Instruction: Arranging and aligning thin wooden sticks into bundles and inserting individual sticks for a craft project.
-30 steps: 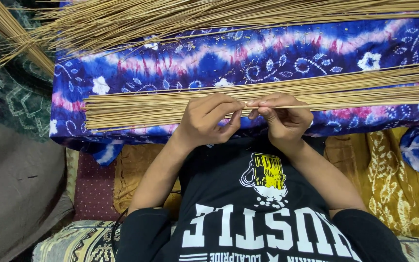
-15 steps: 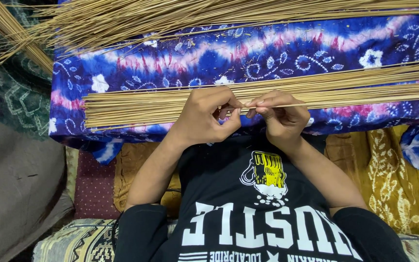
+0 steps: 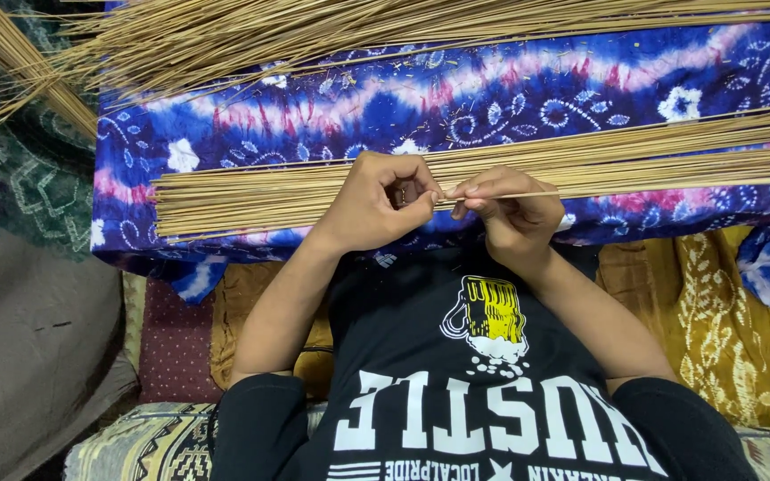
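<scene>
My left hand point(image 3: 374, 207) and my right hand point(image 3: 511, 216) meet over a flat bundle of thin tan sticks point(image 3: 251, 198) lying across a blue, pink and white tie-dye cloth point(image 3: 492, 98). My right hand pinches a single thin stick point(image 3: 532, 194) that points to the right. The thumb and curled fingers of my left hand close on that stick's left end, next to the right fingertips. Both wrists hang just off the cloth's near edge, above my black printed shirt point(image 3: 474, 392).
A loose, fanned pile of the same sticks point(image 3: 331, 31) covers the far side of the cloth. Another stick bundle point(image 3: 11, 53) slants at the top left. Yellow patterned fabric point(image 3: 724, 330) lies to the right, and grey and green fabric point(image 3: 28, 294) to the left.
My left hand's fingers have curled in tighter and its thumb has slid up to the stick's end. The right hand has barely shifted.
</scene>
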